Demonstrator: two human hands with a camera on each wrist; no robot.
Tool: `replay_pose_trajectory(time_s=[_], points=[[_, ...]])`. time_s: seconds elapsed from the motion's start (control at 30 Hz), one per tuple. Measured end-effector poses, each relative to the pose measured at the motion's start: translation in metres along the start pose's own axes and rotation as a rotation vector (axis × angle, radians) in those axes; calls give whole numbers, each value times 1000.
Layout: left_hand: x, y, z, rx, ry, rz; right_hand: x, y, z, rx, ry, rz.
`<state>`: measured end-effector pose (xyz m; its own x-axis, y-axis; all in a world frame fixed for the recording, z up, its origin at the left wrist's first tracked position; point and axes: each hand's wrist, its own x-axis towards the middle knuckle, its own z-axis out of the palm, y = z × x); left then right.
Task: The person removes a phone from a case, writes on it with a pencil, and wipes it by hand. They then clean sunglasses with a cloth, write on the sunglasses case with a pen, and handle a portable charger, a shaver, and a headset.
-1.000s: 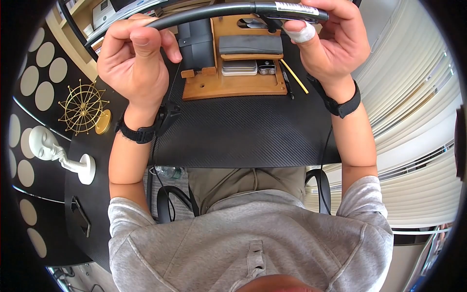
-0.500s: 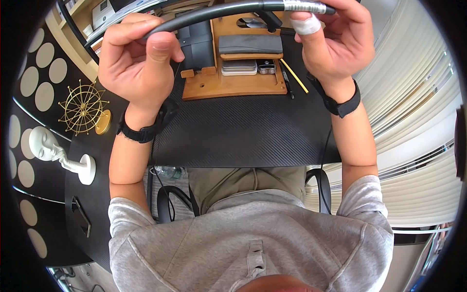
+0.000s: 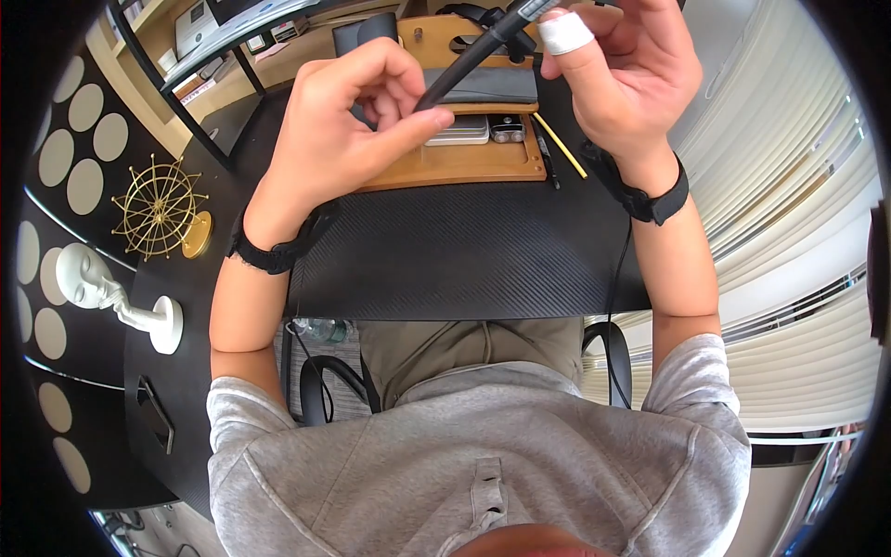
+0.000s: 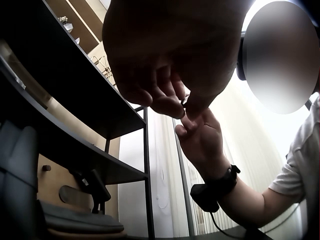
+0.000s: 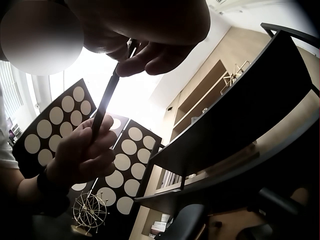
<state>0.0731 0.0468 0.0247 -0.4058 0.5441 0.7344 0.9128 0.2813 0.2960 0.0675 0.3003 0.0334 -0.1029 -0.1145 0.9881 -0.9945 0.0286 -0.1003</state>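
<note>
A slim black pen (image 3: 473, 60) with a barcode label near its upper end is held up slantwise above the desk (image 3: 464, 251). My left hand (image 3: 343, 139) pinches its lower end between thumb and fingers. White tape wraps the thumb of my right hand (image 3: 631, 88), which pinches the pen close to the label. In the right wrist view the pen (image 5: 104, 102) runs between both hands. Dark and backlit in the left wrist view, my left hand (image 4: 170, 55) hides most of the pen.
Beyond the hands stands a wooden desk organizer (image 3: 436, 174) with a grey case (image 3: 501, 86). A yellow pencil (image 3: 561, 146) lies to its right. On the left are a gold wheel ornament (image 3: 160, 206), a white head figurine (image 3: 83, 274), a phone (image 3: 153, 415) and a black shelf frame (image 3: 200, 121).
My left hand has moved right and inward, bringing its end of the pen lower. The pen has turned from nearly level to a steep slant; my right hand stays near its place.
</note>
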Motion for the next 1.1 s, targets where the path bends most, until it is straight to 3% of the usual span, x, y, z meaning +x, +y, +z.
replay_pose_trajectory(time_s=[0.23, 0.4, 0.53, 0.63, 0.77, 0.83, 0.87, 1.07, 1.1], points=[[0, 0, 2, 7, -56, -42, 5, 7, -3, -28, -58, -92], [0, -8, 2, 68, -12, -78, 15, -2, -21, -209, -109, 101], [1, -15, 2, 137, -92, -207, 32, -21, -47, -269, -498, 530], [2, -22, 1, 204, -242, -298, 18, 17, -57, -437, -789, 448], [-5, -49, 3, 164, -490, -339, -9, 45, -43, -523, -927, 363], [-9, -59, 2, 186, -605, -267, -22, 59, -37, -507, -990, 452], [-8, -56, 1, 173, -694, -372, -29, 64, -37, -526, -1025, 510], [-9, -60, 1, 160, -751, -433, -37, 59, -12, -618, -1216, 865], [-11, -62, 1, 162, -747, -420, -40, 60, -11, -635, -1225, 833]])
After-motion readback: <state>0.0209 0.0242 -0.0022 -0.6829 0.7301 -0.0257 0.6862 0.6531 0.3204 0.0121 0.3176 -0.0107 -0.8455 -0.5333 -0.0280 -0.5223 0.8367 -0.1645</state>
